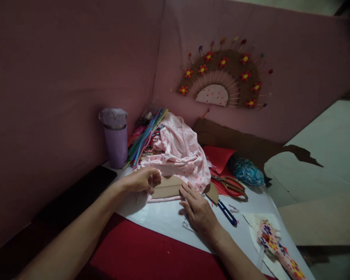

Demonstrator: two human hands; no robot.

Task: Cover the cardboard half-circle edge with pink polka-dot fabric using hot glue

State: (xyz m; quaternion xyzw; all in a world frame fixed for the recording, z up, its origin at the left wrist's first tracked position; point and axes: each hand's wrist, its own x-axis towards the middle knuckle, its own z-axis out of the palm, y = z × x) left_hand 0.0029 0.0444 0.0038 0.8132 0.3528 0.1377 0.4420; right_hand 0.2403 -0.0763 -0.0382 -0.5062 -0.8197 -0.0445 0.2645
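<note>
Purple tumbler (pixel 116 142): stands behind and left of the cardboard (pixel 167 188).
Left hand (pixel 144 179): curled at the cardboard's left end; cannot tell whether it pinches.
Pink spotted fabric (pixel 182 146): under the cardboard, heaped behind it.
Right hand (pixel 195 204): fingers extended flat on the cardboard's right end.
Scissors (pixel 231 185), blue cutter (pixel 227 213): crowd the cardboard's right.
White tabletop (pixel 160 217): narrow open strip before the cardboard.

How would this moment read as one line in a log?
left hand: at left end of cardboard | right hand: touching its right end | cardboard: on dotted cloth | nearby: scissors
</note>
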